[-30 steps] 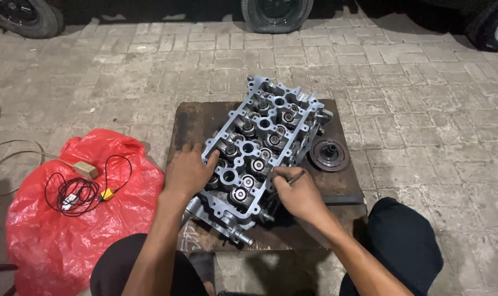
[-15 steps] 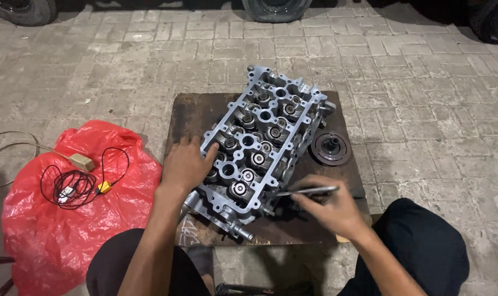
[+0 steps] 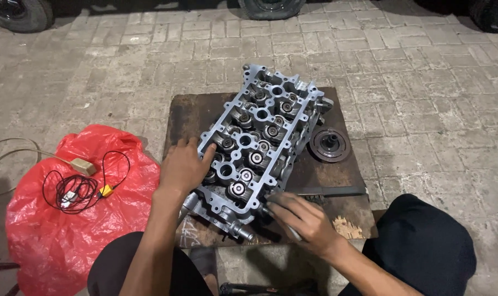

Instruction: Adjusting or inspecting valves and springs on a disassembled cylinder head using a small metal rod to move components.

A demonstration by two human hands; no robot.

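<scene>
Left hand [image 3: 184,167] lies flat, fingers spread, on the near-left flank of the cylinder head [image 3: 260,143]; my right hand [image 3: 304,218] is curled around a slim metal tool [image 3: 284,222] at its near corner; its long axis runs away to upper right.

Outdoor repair yard: brick paving [image 3: 123,71], tyres [image 3: 271,6], cylinder head [image 3: 257,142].

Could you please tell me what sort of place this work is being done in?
Probably an outdoor yard or roadside car repair spot: brick paving, car tyres along the top edge, and an engine cylinder head on a board on the ground.
</scene>
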